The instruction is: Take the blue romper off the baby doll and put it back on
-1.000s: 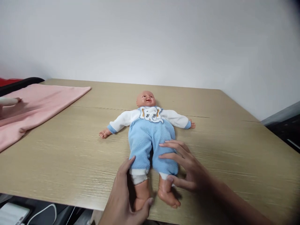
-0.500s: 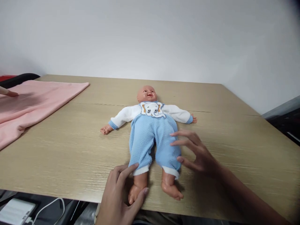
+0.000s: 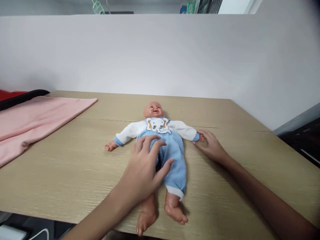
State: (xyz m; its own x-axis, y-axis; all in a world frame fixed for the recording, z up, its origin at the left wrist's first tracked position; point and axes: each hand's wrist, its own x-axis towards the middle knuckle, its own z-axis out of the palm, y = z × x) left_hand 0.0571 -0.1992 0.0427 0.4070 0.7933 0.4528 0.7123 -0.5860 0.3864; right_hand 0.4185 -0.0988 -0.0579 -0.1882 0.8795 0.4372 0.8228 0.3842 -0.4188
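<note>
A baby doll (image 3: 175,151) lies on its back on the wooden table, head toward the wall and arms spread. It wears a fuzzy blue and white suit with an elephant face on the chest. My left hand (image 3: 147,163) is over the doll's trouser front, fingers spread and slightly blurred, covering one leg; whether it touches the cloth I cannot tell. At the doll's arm on the right side, my right hand (image 3: 210,146) has its thumb and fingers closed around the blue cuff and small plastic hand.
A pink cloth (image 3: 45,116) lies on the left of the table (image 3: 62,180). Behind it are a black curved edge (image 3: 27,97) and something red. A white wall (image 3: 150,56) rises at the back. Below the front left edge sit a white box (image 3: 12,232) and a cable.
My left hand has moved from the doll's lower leg up over its trousers. My right hand has gone from beside the leg to the doll's cuff. The other person's hand has left the cloth.
</note>
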